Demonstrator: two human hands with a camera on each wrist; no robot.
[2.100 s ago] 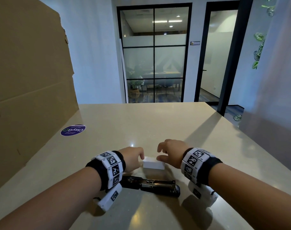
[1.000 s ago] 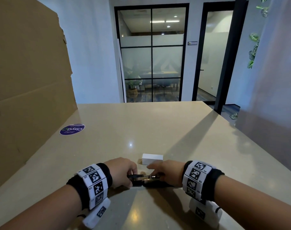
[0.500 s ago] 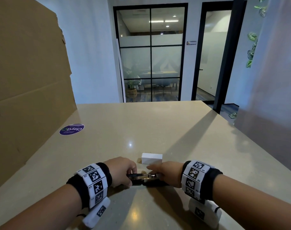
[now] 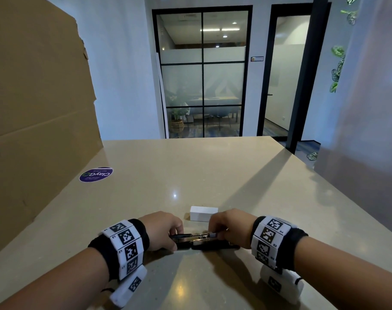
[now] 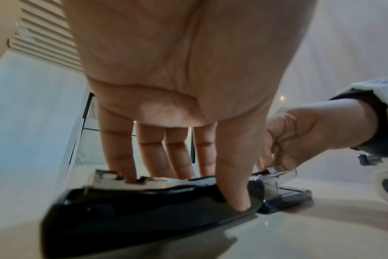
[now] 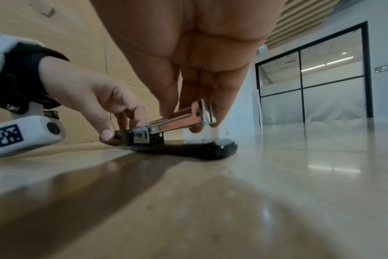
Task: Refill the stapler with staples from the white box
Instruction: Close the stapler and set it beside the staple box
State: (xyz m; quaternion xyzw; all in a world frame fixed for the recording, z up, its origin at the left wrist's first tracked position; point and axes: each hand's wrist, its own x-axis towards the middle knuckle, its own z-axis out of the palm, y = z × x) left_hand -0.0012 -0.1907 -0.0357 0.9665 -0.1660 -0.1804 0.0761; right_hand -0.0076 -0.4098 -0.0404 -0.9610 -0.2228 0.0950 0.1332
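Note:
A black stapler lies folded open on the beige table, close to me. My left hand grips its black top cover at the left end, thumb on the near side and fingers on the far side. My right hand pinches the tip of the metal staple magazine, which tilts up above the black base. The white box sits closed on the table just behind the hands, untouched.
A tall cardboard sheet stands along the table's left side. A round purple sticker lies flat near it. The table's right edge drops off toward a wall; glass doors are beyond the far edge.
Both hands left the white box and came back onto the stapler. Since then the right hand has raised the metal magazine slightly; the left hand holds the cover still.

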